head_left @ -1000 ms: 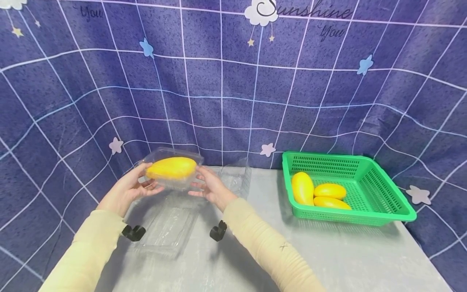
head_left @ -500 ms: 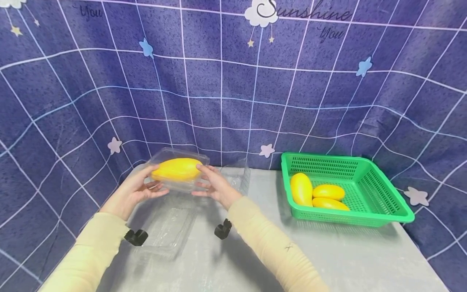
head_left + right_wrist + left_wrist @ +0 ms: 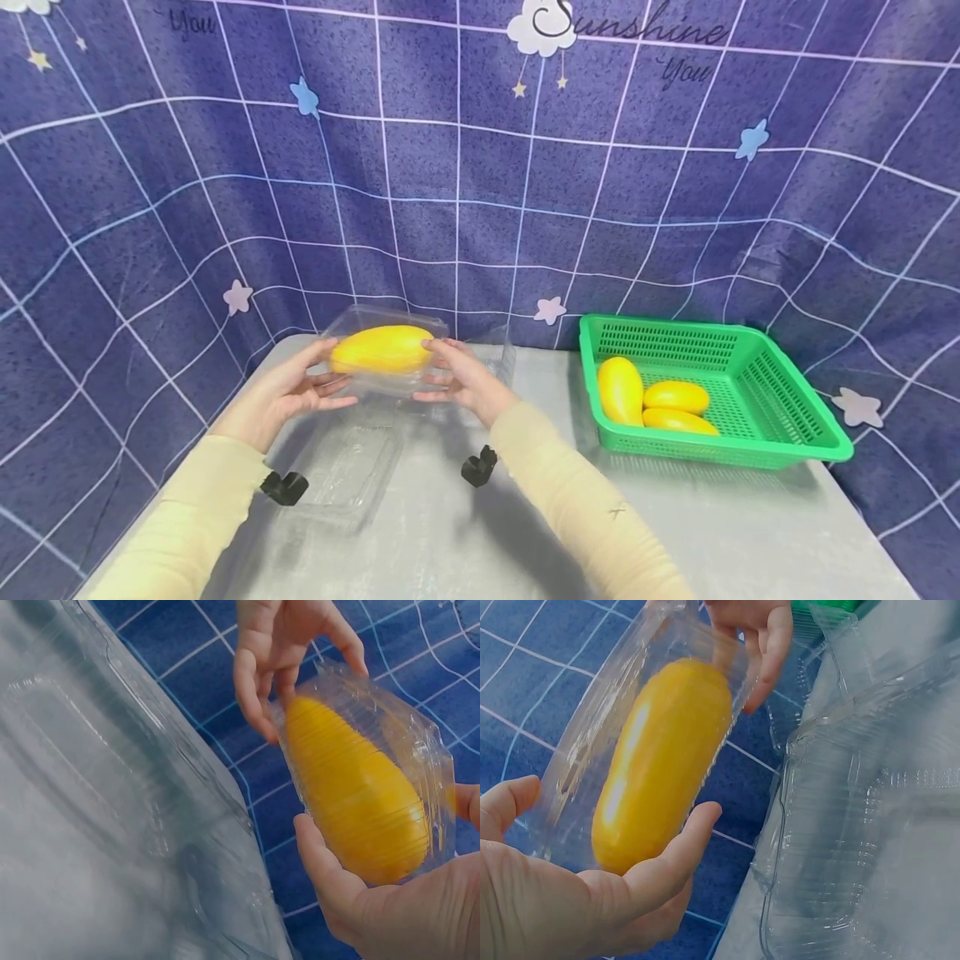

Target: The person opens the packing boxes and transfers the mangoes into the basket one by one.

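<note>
A yellow mango (image 3: 382, 348) lies inside a clear plastic clamshell box (image 3: 360, 313), which is raised above the table. My left hand (image 3: 288, 390) grips the box's left end, thumb on one side and fingers on the other. At the opposite end, my right hand (image 3: 468, 382) holds the box the same way. The left wrist view shows the mango (image 3: 664, 765) through the thin box wall (image 3: 570, 761). From the right wrist camera, ridged plastic covers the mango (image 3: 356, 795).
An open clear clamshell (image 3: 348, 475) lies on the grey table (image 3: 465, 542) below the hands. Another clear box (image 3: 508, 358) stands behind the right hand. A green basket (image 3: 720, 454) at the right contains yellow mangoes (image 3: 621, 390). A patterned blue cloth (image 3: 480, 225) hangs behind.
Both hands have shifted to the right, carrying the box and mango between them. The basket and the open clamshell on the table stay in place.
</note>
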The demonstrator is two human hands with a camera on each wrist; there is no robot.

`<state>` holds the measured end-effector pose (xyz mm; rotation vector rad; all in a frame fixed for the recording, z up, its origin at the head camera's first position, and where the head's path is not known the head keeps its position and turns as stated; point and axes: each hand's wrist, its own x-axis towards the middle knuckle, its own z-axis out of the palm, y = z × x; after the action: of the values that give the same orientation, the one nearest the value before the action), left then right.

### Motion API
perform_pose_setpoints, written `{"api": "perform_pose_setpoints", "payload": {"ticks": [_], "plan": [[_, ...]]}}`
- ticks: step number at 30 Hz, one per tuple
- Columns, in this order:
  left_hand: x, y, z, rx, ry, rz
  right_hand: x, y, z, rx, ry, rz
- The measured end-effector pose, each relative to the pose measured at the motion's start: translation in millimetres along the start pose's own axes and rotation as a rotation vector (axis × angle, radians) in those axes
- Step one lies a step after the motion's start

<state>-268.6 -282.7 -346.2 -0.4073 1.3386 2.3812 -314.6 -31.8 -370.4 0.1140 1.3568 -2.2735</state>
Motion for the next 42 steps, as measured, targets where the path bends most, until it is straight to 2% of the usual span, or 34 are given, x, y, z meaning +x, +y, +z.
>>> {"api": "perform_pose_setpoints", "payload": {"ticks": [7, 25, 34, 42], "plan": [[-1.7, 0.3, 1.5, 0.063, -0.070, 0.016, -5.5, -10.3, -10.2, -0.017, -0.008, -0.005], [5.5, -2.7, 31.1, 0.198, -0.096, 0.016, -22.8, -44.1, -42.0, -0.135, -0.009, -0.016], [5.9, -4.6, 47.3, 0.265, -0.134, 0.044, -39.8, -61.8, -53.5, -0.183, -0.042, -0.031], [4.8, -8.3, 62.1, 0.330, -0.127, 0.041, -51.3, -71.7, -64.9, -0.203, -0.060, -0.019]]}}
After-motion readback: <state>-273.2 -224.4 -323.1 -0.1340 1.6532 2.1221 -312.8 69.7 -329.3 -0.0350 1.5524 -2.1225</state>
